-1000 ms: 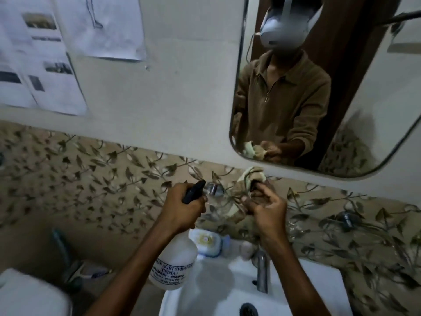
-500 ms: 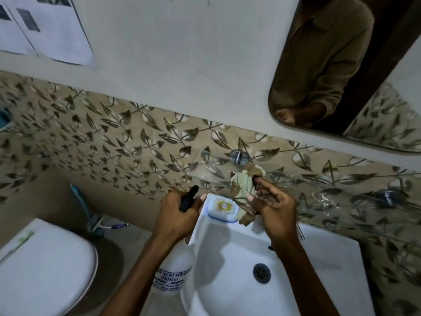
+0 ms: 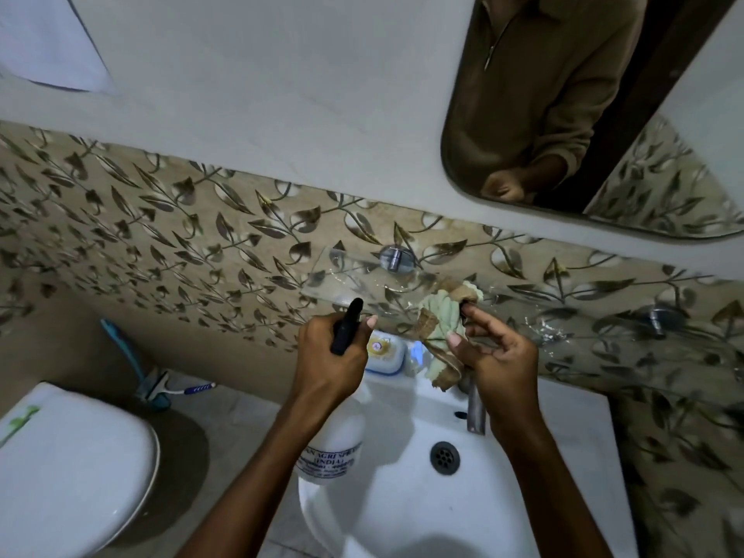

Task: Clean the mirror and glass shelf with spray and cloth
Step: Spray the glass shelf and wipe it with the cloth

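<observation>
My left hand (image 3: 330, 352) grips the black trigger head of a white spray bottle (image 3: 332, 441), which hangs over the basin's left rim. My right hand (image 3: 493, 354) pinches a pale green and brown cloth (image 3: 439, 320) between thumb and fingers, pressing it on the front edge of the clear glass shelf (image 3: 362, 279). The shelf is fixed to the leaf-patterned tiles by chrome brackets (image 3: 395, 257) and shows wet streaks. The mirror (image 3: 563, 114) hangs on the wall at the upper right, above the shelf, and reflects a person's brown sleeve and hand.
A white washbasin (image 3: 406, 513) with a drain and a chrome tap (image 3: 475, 408) lies under my hands. A blue and white soap dish (image 3: 384, 352) sits on its back rim. A white toilet (image 3: 68, 469) is at the lower left, with a brush (image 3: 161, 390) on the floor behind it.
My view has tilted down from the mirror to the shelf and basin. My right hand has carried the cloth along the shelf's front edge, and the left hand keeps the bottle.
</observation>
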Tool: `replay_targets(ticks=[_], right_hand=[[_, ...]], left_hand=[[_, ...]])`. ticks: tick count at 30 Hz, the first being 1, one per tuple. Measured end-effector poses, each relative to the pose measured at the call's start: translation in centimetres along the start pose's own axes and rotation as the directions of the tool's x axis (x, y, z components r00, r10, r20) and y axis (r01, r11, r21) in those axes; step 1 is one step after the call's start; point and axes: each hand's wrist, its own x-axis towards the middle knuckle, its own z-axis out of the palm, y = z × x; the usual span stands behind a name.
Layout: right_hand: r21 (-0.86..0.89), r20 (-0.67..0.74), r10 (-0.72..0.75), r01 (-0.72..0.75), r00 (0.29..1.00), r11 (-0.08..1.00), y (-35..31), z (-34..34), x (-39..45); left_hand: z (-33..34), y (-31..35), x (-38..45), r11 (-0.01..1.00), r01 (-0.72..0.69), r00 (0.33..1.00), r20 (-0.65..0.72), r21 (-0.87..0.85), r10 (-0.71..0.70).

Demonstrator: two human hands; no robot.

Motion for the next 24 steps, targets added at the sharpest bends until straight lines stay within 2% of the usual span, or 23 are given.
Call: replay_targets(ticks=[4, 10, 16, 24], right_hand=[[0.001, -0.013, -0.014, 0.014, 1.0, 1.0, -0.4, -2.0, 0.3], [0.022, -0.059, -0.028, 0.029, 0.998, 0.999, -0.9, -5.1, 0.2], [0.018, -0.08, -0.038, 0.04, 0.996, 0.999, -1.3, -7.5, -0.2], [-0.012, -0.146, -0.062, 0.061, 0.987, 0.998, -1.1, -10.2, -0.3]], left_hand=[[2.1, 0.9, -0.7, 1.0, -0.014, 1.0, -0.008, 0.013, 0.015], [5.1, 1.3, -2.6, 0.997, -0.078, 0.989, 0.128, 0.008, 0.076], [8.0, 2.5, -3.1, 1.0, 0.023, 0.988, 0.151, -0.016, -0.02], [10.4, 4.0, -3.9, 0.995, -0.102, 0.965, 0.243, 0.0, 0.099]])
